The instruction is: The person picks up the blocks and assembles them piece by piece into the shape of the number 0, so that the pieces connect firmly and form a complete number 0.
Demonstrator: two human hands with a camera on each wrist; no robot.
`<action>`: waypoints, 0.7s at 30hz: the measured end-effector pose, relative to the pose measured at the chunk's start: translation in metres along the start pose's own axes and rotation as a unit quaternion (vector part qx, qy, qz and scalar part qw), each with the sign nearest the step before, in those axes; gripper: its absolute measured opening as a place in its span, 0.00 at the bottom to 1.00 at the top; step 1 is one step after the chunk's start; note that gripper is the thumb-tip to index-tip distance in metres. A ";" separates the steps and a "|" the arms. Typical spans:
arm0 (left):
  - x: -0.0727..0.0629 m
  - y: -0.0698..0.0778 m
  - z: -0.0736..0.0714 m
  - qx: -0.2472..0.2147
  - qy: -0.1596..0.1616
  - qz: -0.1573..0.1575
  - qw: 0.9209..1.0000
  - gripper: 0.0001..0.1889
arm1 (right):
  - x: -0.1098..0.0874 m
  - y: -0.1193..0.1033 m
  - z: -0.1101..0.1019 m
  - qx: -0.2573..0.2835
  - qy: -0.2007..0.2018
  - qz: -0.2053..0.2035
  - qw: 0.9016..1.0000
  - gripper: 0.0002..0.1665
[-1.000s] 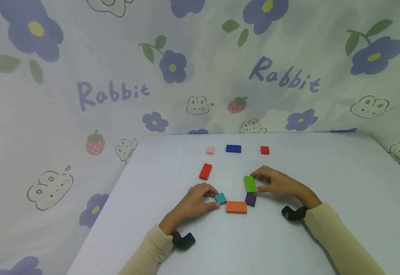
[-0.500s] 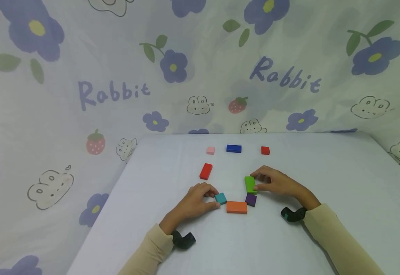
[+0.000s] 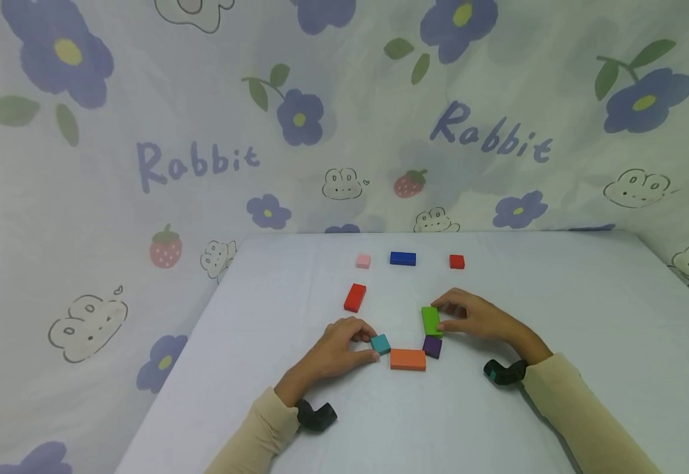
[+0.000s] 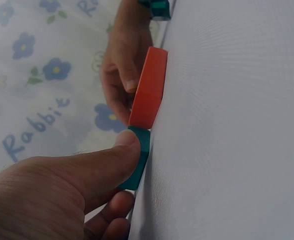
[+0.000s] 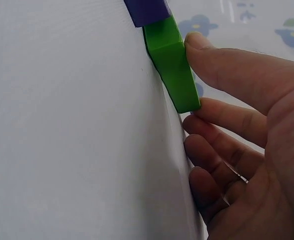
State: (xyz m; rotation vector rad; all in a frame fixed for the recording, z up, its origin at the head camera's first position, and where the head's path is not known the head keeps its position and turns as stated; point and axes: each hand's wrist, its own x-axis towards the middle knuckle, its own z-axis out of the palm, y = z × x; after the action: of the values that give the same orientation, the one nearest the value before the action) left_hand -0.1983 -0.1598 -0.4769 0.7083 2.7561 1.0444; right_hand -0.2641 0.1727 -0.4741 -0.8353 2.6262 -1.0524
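Observation:
My left hand [image 3: 335, 349] pinches a small teal block [image 3: 380, 344] between thumb and fingers. In the left wrist view the thumb lies against the teal block [image 4: 138, 167], whose end meets the orange block [image 4: 149, 90]. My right hand [image 3: 476, 315] holds a long green block [image 3: 430, 321], thumb on its near right side and index finger at its far end. A dark purple block [image 3: 432, 347] sits against the green block's near end, beside the right end of the orange block [image 3: 408, 359]. The right wrist view shows the green block [image 5: 174, 70] touching the purple block [image 5: 149, 11].
Behind the hands, a red oblong block [image 3: 355, 297] lies at a slant on the white table [image 3: 297, 283]. Farther back stand a pink block [image 3: 363, 261], a blue oblong block [image 3: 403, 259] and a small red block [image 3: 457, 262]. A patterned curtain [image 3: 202, 79] hangs behind the table.
My right thumb has shifted slightly left onto the green block's near end. The left hand and the blocks stay where they were; the head view tilts a little.

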 end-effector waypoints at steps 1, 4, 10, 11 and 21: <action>0.000 0.000 0.000 -0.001 0.000 0.001 1.000 0.15 | 0.000 0.000 0.001 0.000 0.001 -0.002 1.000 0.28; -0.001 0.000 0.001 -0.001 0.000 0.000 1.000 0.15 | 0.000 0.002 0.003 0.001 0.001 0.002 1.000 0.28; -0.001 0.001 0.002 0.000 -0.002 -0.002 1.000 0.16 | -0.001 0.001 0.003 -0.004 -0.002 0.012 1.000 0.30; -0.001 0.001 0.002 0.001 -0.002 -0.002 1.000 0.16 | -0.002 0.000 0.003 -0.003 -0.002 0.011 1.000 0.30; 0.001 0.001 0.000 -0.002 -0.004 -0.008 1.000 0.16 | -0.002 -0.004 -0.001 0.016 -0.014 0.004 1.000 0.34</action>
State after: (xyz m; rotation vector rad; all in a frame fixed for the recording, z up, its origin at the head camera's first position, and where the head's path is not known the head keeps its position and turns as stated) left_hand -0.1987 -0.1589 -0.4761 0.6878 2.7477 1.0428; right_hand -0.2616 0.1720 -0.4703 -0.8258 2.5813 -1.0704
